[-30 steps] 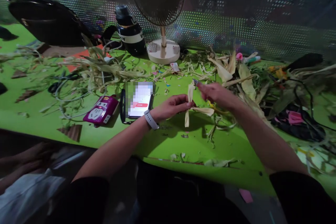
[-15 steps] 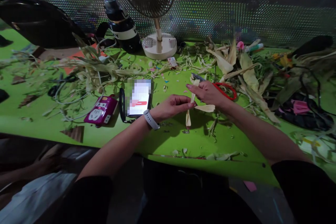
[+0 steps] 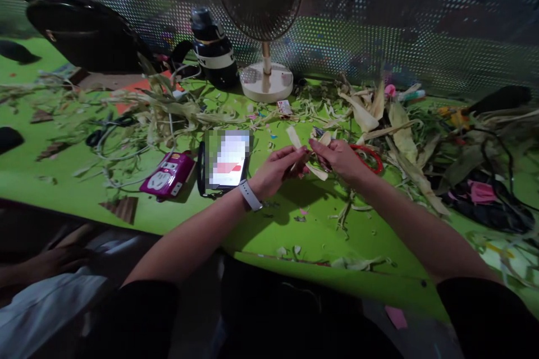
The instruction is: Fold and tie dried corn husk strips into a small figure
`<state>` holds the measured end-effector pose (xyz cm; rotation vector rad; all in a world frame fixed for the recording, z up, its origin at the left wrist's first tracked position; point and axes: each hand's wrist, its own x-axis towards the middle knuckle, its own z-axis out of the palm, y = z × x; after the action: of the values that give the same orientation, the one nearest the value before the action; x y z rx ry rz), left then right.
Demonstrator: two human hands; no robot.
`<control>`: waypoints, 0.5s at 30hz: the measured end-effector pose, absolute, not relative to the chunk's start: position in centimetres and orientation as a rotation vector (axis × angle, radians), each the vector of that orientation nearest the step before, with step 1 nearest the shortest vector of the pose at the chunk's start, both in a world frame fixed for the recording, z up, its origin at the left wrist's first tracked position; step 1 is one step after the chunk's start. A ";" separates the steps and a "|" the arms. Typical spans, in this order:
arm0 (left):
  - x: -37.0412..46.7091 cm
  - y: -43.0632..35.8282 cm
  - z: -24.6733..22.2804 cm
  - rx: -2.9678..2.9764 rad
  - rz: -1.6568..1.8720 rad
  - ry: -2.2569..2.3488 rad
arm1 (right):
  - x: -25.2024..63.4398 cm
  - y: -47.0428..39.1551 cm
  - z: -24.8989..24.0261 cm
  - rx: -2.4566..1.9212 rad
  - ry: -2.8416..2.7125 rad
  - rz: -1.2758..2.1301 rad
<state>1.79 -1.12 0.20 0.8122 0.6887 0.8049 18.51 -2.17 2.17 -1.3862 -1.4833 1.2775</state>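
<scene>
Between my two hands are pale strips of corn husk, crossing one another just above the table. My left hand, with a white band on its wrist, pinches the strips from the left between thumb and fingers. From the right, my right hand closes on the same husk, thumb on top. One strip end sticks up at the left and another points down to the right; the crossing itself is partly hidden by my fingers. Behind my right hand lies what looks like a pair of scissors with a red handle.
A lit phone and a purple power socket with a white cable lie left of my hands. Behind stand a fan and a dark bottle. Heaped husks lie at the right. Another person's hand shows lower left.
The husk strips have turned: one end now points up to the left, where a strip hung straight down before. My hands have shifted their hold. The whole view has moved slightly.
</scene>
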 end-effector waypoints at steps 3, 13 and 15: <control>1.7 -1.3 0.1 0.913 0.763 0.687 | 18.0 -2.4 2.0 -1.389 -1.478 1.280; 1.4 -1.2 0.0 1.189 0.700 0.694 | 18.1 -1.8 1.6 -1.386 -1.213 1.352; 1.5 -1.4 -0.2 1.185 0.690 0.667 | 18.1 -1.9 1.8 -1.401 -1.217 1.354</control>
<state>1.55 -1.41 -0.23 1.1846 0.6671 0.6898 18.06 -1.85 1.76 -1.4012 -1.2174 1.3540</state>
